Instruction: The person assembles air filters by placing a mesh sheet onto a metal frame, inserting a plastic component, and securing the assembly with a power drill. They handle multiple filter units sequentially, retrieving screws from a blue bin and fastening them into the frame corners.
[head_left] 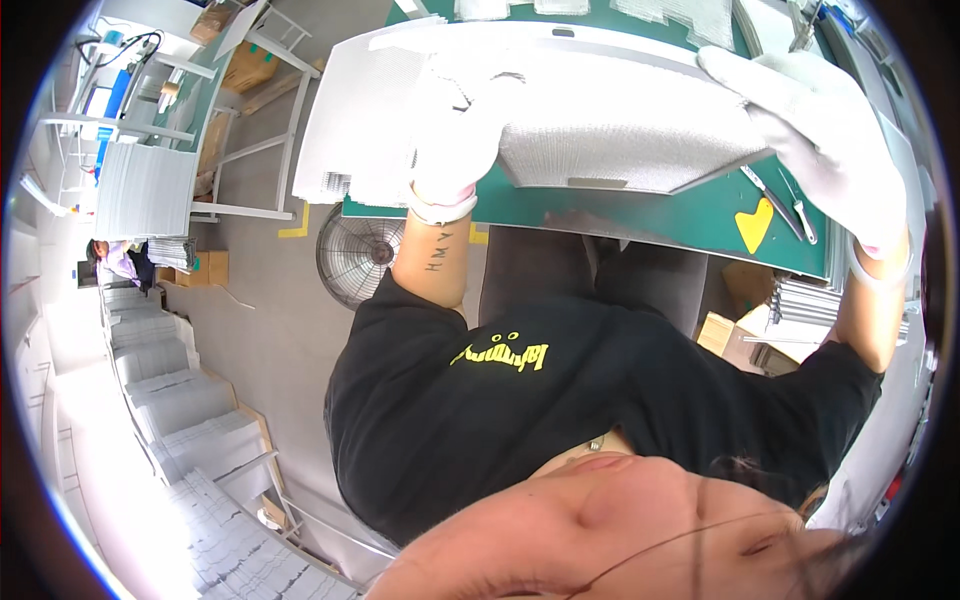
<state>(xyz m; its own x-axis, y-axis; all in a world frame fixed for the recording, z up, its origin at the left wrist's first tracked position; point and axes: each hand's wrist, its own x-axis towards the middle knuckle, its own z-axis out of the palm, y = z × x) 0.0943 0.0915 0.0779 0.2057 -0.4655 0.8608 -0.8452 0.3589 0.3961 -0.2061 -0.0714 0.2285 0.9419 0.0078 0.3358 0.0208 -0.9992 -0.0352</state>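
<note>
A pale panel (620, 140) with a silvery, textured face and a grey edge stands tilted over the green worktop. My right hand (825, 135), in a white glove, grips its right end, with one finger stretched along the upper edge. My left hand (465, 135), also gloved in white, is at the panel's left side, over a white textured sheet (355, 125). Glare washes out the left fingers, so their grip is hard to read. Near my right hand, a yellow heart-shaped scraper (752, 225) and a slim long-handled tool (803, 222) lie on the worktop (660, 222).
Stacked white sheets (145, 190) stand on the left table, and more stacks (215, 450) line the lower left. A floor fan (360, 252) sits below the worktop's left end. Cardboard boxes (718, 332) are under its right end. Another person (122, 262) is far left.
</note>
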